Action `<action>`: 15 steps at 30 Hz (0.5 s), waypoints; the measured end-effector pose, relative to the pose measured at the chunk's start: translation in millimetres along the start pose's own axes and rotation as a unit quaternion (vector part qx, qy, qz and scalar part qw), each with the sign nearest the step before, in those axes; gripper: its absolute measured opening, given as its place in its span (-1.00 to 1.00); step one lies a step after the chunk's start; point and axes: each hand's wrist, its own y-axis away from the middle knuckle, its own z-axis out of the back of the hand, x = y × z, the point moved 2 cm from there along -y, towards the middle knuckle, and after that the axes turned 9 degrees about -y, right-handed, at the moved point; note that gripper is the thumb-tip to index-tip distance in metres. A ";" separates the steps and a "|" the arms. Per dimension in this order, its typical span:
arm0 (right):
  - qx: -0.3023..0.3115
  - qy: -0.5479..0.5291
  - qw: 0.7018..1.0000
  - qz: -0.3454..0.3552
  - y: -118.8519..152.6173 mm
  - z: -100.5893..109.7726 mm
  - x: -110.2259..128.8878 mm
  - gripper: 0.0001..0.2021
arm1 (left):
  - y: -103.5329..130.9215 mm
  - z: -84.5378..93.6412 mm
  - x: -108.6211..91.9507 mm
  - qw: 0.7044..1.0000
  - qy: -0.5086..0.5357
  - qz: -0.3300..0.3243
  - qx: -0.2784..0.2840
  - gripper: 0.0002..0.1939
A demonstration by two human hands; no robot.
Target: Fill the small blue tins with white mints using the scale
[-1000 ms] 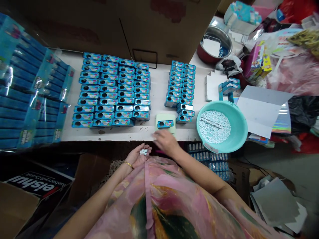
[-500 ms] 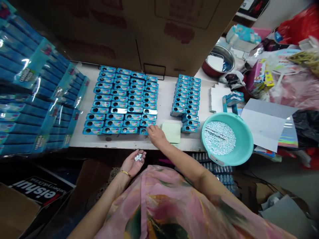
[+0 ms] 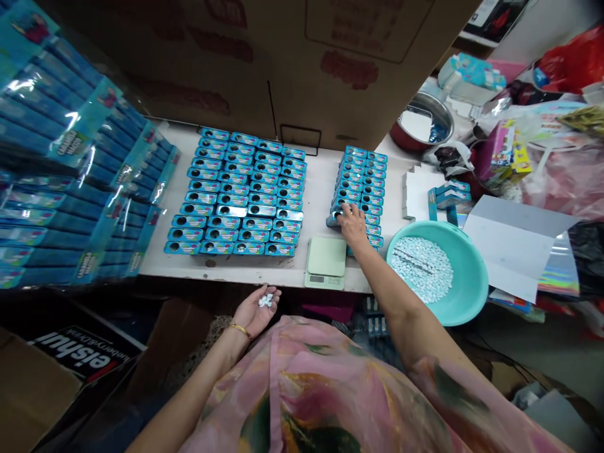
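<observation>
My left hand (image 3: 257, 309) is held palm up in front of the table edge, cupped around a few small white mint-like pellets (image 3: 265, 301). Over at the right block of small blue tins (image 3: 350, 168), my right hand (image 3: 352, 221) has its fingers closed on the front-left blue tin (image 3: 333, 219), mostly covering it. A larger block of the same tins (image 3: 236, 207), each with a dark round window, stands in rows to the left. Between the blocks, near the edge, sits a pale green kitchen scale (image 3: 326, 257). More white pellets (image 3: 425, 264) fill part of a turquoise basin (image 3: 472, 283).
A large cardboard box (image 3: 264, 75) walls off the back of the white table (image 3: 316, 189). Shiny wrapped blue packs (image 3: 70, 157) are stacked at left. To the right are a metal bowl (image 3: 441, 116), white cartons (image 3: 418, 192), folded card (image 3: 509, 239) and plastic bags (image 3: 566, 170).
My right hand has moved right, from the front of the left tin block to the right block, uncovering the scale. My left hand still holds the pellets. The view has shifted slightly.
</observation>
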 end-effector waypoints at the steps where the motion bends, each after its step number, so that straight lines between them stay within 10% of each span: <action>1: -0.004 0.003 1.000 0.018 6.9 4.1 3.0 -0.77 | 0.2 -0.5 0.3 1.000 0.001 -0.001 -0.002 -0.77; 10: 0.107 -0.067 0.984 0.124 81.6 29.5 67.5 -0.81 | -7.7 -18.8 10.2 0.999 -0.025 0.017 0.039 -0.78; 15: 0.006 -0.181 0.983 0.042 99.2 29.1 49.3 -0.76 | -7.9 -20.7 11.6 0.999 -0.022 0.017 0.035 -0.80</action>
